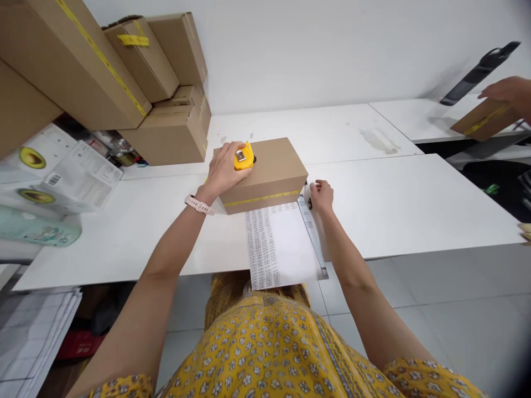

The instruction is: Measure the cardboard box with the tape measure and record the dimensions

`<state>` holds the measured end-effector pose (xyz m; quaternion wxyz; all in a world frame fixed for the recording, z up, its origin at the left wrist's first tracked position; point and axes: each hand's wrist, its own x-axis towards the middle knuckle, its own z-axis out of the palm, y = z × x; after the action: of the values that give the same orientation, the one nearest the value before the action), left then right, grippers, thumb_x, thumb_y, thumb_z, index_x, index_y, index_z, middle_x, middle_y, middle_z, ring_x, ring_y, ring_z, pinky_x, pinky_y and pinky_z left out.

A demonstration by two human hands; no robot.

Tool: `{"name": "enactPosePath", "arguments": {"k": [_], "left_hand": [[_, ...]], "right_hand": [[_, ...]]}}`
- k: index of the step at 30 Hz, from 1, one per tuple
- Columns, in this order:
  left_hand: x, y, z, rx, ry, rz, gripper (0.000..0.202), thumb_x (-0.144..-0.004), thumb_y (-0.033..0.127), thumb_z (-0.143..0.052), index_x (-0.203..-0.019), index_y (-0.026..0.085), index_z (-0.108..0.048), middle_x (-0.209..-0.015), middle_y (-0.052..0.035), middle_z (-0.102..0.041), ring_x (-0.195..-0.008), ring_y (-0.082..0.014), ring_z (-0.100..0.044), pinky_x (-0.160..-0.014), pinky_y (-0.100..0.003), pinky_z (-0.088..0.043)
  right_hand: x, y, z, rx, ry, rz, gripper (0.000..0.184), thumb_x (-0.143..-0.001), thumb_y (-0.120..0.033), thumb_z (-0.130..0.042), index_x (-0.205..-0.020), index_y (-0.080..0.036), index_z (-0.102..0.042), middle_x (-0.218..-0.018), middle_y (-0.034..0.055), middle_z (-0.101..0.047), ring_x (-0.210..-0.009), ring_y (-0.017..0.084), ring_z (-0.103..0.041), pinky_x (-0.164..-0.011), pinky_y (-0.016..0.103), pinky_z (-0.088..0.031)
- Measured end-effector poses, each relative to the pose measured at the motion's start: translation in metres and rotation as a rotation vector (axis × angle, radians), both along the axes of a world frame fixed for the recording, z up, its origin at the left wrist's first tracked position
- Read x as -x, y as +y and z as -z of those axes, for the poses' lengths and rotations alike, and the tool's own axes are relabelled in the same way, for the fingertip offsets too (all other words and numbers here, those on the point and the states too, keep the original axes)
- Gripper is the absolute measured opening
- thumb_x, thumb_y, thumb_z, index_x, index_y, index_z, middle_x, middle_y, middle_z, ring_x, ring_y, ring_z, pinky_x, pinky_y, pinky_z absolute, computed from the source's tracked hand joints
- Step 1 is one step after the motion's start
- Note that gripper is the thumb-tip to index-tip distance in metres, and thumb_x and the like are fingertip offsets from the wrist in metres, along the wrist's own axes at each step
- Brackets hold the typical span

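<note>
My left hand (226, 168) is closed around a yellow tape measure (243, 157) on top of a closed cardboard box (269, 166). Yellow tape runs along the front side of that box. Just off the box's right front corner is my right hand (322, 195), its fingers curled at a small white and dark thing (307, 194) that I cannot make out clearly. A white sheet of printed labels (286, 243) lies in front of the box and hangs over the table's front edge. A pale strip with print (311, 235) runs down its right side.
Taped cartons (166, 130) are stacked at the left beside boxes with avocado pictures (53, 171) and a mint-green bottle (41, 226). Across the white table (398, 204), at the far right, another person's hand (508, 94) is on a small carton, near a dark bottle (477, 72).
</note>
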<state>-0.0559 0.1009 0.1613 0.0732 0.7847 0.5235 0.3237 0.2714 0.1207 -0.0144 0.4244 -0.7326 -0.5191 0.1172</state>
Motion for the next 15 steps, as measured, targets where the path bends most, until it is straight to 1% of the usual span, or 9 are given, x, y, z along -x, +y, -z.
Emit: {"name": "enactPosePath", "arguments": {"k": [2,4,6,9,12,13,15], "left_hand": [[0.0,0.007,0.009,0.038,0.031,0.003,0.055,-0.078,0.025,-0.072,-0.131,0.02,-0.058,-0.132,-0.0129,-0.061,-0.124,-0.0358,-0.054,-0.106,-0.053,-0.042],[0.001,0.009,0.016,0.037,0.053,0.019,0.056,-0.082,0.029,-0.069,-0.136,0.021,-0.056,-0.137,-0.0135,-0.059,-0.127,-0.0366,-0.052,-0.108,-0.054,-0.04],[0.002,0.01,0.019,0.034,0.076,0.037,0.06,-0.085,0.033,-0.067,-0.142,0.02,-0.053,-0.142,-0.0143,-0.055,-0.131,-0.0377,-0.049,-0.11,-0.056,-0.037],[0.004,0.012,0.022,0.06,0.081,0.068,0.069,-0.084,0.036,-0.069,-0.147,0.02,-0.048,-0.15,-0.0157,-0.047,-0.138,-0.04,-0.043,-0.113,-0.057,-0.033],[0.004,0.013,0.023,0.086,0.086,0.085,0.073,-0.083,0.035,-0.069,-0.149,0.019,-0.043,-0.154,-0.016,-0.042,-0.143,-0.0402,-0.037,-0.116,-0.058,-0.03],[0.004,0.013,0.024,0.089,0.09,0.084,0.072,-0.084,0.036,-0.067,-0.15,0.02,-0.042,-0.154,-0.0157,-0.041,-0.144,-0.0392,-0.037,-0.117,-0.057,-0.03],[0.004,0.012,0.023,0.087,0.097,0.079,0.069,-0.086,0.036,-0.065,-0.149,0.021,-0.042,-0.154,-0.0151,-0.042,-0.144,-0.0367,-0.038,-0.118,-0.054,-0.03]], "right_hand": [[0.008,0.0,0.01,0.023,-0.056,0.007,0.045,-0.083,-0.053,-0.053,-0.107,-0.017,-0.064,-0.101,0.0164,-0.066,-0.1,0.032,-0.055,-0.091,0.056,-0.047],[0.016,0.0,0.013,0.04,-0.142,0.01,0.047,-0.08,-0.052,-0.058,-0.11,-0.016,-0.064,-0.109,0.0187,-0.065,-0.106,0.035,-0.054,-0.093,0.059,-0.045],[0.02,0.001,0.011,0.073,-0.223,-0.002,0.04,-0.081,-0.043,-0.058,-0.109,-0.015,-0.064,-0.114,0.0206,-0.063,-0.107,0.035,-0.055,-0.094,0.057,-0.045],[0.021,0.002,0.006,0.14,-0.226,-0.005,0.024,-0.084,-0.028,-0.054,-0.1,-0.015,-0.065,-0.109,0.0198,-0.063,-0.1,0.033,-0.059,-0.09,0.053,-0.048],[0.014,-0.003,-0.001,0.183,-0.13,0.033,0.016,-0.086,-0.021,-0.05,-0.093,-0.016,-0.063,-0.097,0.0162,-0.064,-0.091,0.029,-0.061,-0.086,0.048,-0.049],[0.009,-0.009,-0.005,0.193,-0.061,0.05,0.014,-0.087,-0.021,-0.05,-0.091,-0.016,-0.063,-0.093,0.0148,-0.064,-0.088,0.027,-0.06,-0.084,0.046,-0.049],[-0.001,-0.029,-0.017,0.203,0.186,0.06,0.014,-0.087,-0.023,-0.053,-0.095,-0.016,-0.063,-0.087,0.0108,-0.064,-0.078,0.022,-0.058,-0.075,0.039,-0.049]]}}
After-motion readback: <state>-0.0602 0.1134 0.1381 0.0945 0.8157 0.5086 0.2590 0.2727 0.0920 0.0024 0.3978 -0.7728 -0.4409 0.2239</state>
